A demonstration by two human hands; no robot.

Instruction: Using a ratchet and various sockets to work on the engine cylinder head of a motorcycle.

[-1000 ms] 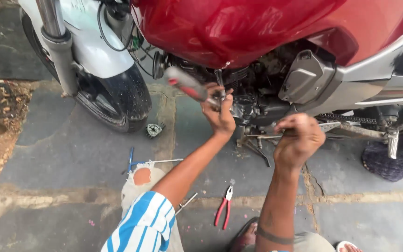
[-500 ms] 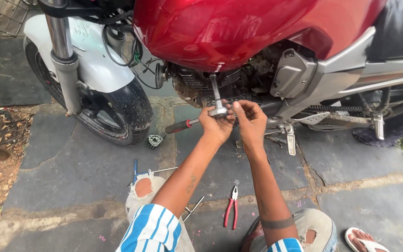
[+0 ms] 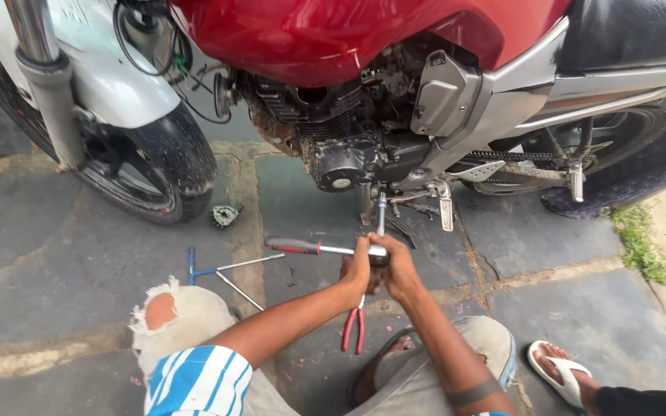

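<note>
Two hands meet on one tool: a ratchet wrench (image 3: 325, 248) with a red-and-black handle pointing left, a bright metal shaft, and a steel extension bar (image 3: 381, 209) rising from its head toward the underside of the motorcycle engine (image 3: 341, 158). It sits low over the stone-paved floor (image 3: 63, 254), just in front of the crouching person's knees. The left hand (image 3: 358, 270) has its grip wrapped tight around the shaft near the head; the right hand (image 3: 396, 266) presses against it with fingers curled over the same head, grip closed on the tool as well. Just below the hands, red-handled pliers (image 3: 353, 330) lie on the floor, partly hidden by the left wrist. To the left rests a blue T-handle wrench (image 3: 217, 271) with thin metal arms, and farther up a small dark part (image 3: 225, 215) lies beside the front tyre (image 3: 171, 166). Above stands the motorcycle with its red tank (image 3: 333, 31) and silver side panel (image 3: 445, 92). At the lower right, a foot in a white sandal (image 3: 556, 370) belongs to another person.
</note>
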